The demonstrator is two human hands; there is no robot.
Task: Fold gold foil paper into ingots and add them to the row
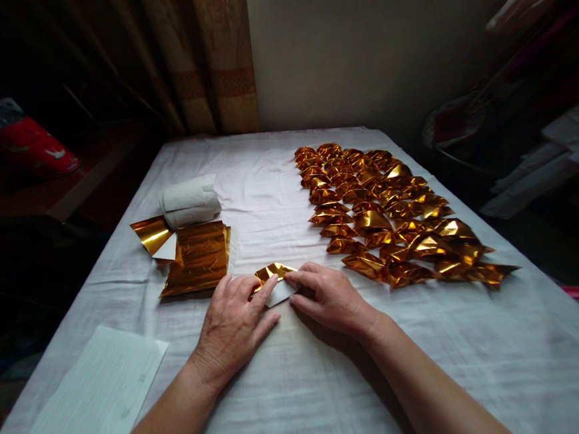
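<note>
A partly folded sheet of gold foil paper [275,270], its white underside showing along the near edge, lies on the cloth between my two hands. My left hand [237,315] holds its left side, with the index finger laid over the paper and the thumb a little apart below. At the right edge, my right hand [328,296] pinches the paper between thumb and fingers. Just beyond my left hand sits a stack of flat gold foil sheets [200,257]. A curled foil sheet [153,238] with a white underside leans at that stack's left.
Rows of folded gold foil pieces [373,220] cover the table's right side. A roll of pale paper [191,201] lies behind the stack. Lined paper [91,400] rests at the near left of the white tablecloth [302,383]. A red container [26,144] stands left, off the table.
</note>
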